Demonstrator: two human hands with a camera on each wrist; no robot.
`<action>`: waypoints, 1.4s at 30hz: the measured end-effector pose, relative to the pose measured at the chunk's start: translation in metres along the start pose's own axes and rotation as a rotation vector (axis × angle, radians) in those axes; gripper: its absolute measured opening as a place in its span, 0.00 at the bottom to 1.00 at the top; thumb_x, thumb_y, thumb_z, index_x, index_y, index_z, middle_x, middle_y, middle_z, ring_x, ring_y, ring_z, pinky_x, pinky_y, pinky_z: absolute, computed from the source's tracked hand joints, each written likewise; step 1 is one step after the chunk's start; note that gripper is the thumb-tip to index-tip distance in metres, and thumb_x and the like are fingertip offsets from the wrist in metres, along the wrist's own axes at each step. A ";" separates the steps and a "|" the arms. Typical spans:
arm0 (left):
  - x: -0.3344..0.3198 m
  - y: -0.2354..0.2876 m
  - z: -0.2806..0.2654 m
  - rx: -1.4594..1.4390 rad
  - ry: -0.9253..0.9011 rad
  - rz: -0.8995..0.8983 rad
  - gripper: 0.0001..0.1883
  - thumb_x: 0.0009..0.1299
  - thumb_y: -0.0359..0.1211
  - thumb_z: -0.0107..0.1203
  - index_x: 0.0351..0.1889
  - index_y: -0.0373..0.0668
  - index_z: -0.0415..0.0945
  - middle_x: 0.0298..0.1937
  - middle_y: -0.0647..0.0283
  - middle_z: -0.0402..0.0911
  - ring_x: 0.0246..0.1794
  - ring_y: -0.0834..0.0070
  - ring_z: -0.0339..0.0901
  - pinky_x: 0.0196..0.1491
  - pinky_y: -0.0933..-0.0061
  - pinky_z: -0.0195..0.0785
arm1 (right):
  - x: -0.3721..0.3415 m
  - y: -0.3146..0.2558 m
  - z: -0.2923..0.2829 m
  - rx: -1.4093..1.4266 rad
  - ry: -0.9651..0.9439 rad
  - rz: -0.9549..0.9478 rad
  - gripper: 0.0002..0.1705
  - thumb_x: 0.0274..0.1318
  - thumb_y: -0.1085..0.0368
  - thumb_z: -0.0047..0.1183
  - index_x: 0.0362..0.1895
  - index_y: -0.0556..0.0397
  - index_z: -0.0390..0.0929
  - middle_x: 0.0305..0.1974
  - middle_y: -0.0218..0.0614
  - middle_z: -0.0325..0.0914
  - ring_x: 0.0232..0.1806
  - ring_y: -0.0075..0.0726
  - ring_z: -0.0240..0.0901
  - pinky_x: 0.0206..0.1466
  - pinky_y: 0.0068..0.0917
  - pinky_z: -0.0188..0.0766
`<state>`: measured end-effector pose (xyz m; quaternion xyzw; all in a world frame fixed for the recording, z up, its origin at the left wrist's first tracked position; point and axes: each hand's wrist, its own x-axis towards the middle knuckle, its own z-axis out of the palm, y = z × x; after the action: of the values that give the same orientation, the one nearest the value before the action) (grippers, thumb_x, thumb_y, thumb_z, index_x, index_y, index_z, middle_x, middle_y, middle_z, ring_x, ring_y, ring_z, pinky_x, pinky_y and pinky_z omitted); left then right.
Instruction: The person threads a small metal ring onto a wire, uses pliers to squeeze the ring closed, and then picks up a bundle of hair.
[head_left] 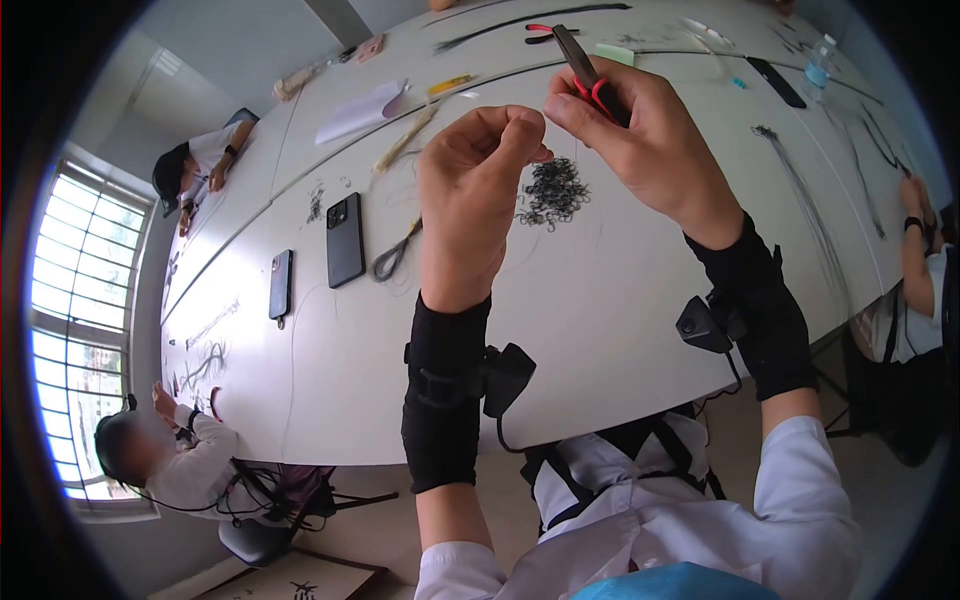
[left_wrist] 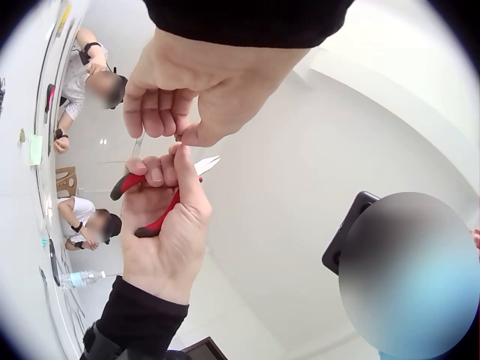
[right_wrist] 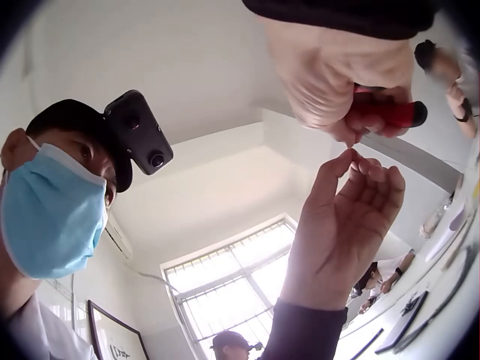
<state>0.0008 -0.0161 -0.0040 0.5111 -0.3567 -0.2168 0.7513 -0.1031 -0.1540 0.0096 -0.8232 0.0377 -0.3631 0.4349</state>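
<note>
Both hands are raised above the white table [head_left: 600, 330], fingertips close together. The left hand [head_left: 468, 190] pinches something tiny between thumb and forefinger; a small dark speck shows there in the left wrist view, too small to identify. My right hand [head_left: 665, 150] holds red-handled pliers [head_left: 578, 62] in its curled fingers, the metal jaws pointing up and away, while its thumb and forefinger meet near the left fingertips. Whether those fingertips also pinch the tiny thing I cannot tell. Below the hands lies a pile of short black curled pieces [head_left: 555, 192].
Left of the hands lie a black phone [head_left: 345, 240], a smaller phone [head_left: 281, 285] and a looped dark bundle [head_left: 392, 260]. Farther off are white paper [head_left: 360, 112], another phone [head_left: 775, 82] and a water bottle [head_left: 819, 68]. Other people sit around the table.
</note>
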 end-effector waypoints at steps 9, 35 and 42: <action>0.003 -0.008 -0.004 -0.227 0.064 -0.033 0.07 0.76 0.31 0.56 0.42 0.38 0.82 0.39 0.65 0.82 0.43 0.76 0.79 0.53 0.67 0.75 | -0.005 0.006 -0.004 0.062 0.046 0.130 0.18 0.67 0.53 0.58 0.34 0.56 0.81 0.20 0.24 0.68 0.22 0.19 0.61 0.28 0.20 0.58; 0.002 0.020 -0.017 0.821 -0.206 0.601 0.09 0.64 0.18 0.64 0.41 0.37 0.83 0.46 0.61 0.82 0.49 0.72 0.80 0.56 0.70 0.71 | -0.005 -0.003 -0.025 0.639 -0.400 0.494 0.17 0.63 0.53 0.56 0.32 0.55 0.80 0.24 0.26 0.71 0.27 0.24 0.71 0.37 0.21 0.70; 0.005 0.017 -0.014 0.811 -0.169 0.722 0.10 0.57 0.20 0.66 0.35 0.42 0.84 0.36 0.65 0.83 0.39 0.67 0.79 0.42 0.69 0.71 | -0.007 -0.001 -0.021 0.652 -0.381 0.494 0.19 0.68 0.52 0.54 0.29 0.52 0.74 0.22 0.26 0.65 0.26 0.30 0.73 0.30 0.27 0.70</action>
<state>0.0138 -0.0045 0.0101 0.5857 -0.6233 0.1693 0.4897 -0.1215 -0.1651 0.0139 -0.6618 0.0362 -0.0834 0.7442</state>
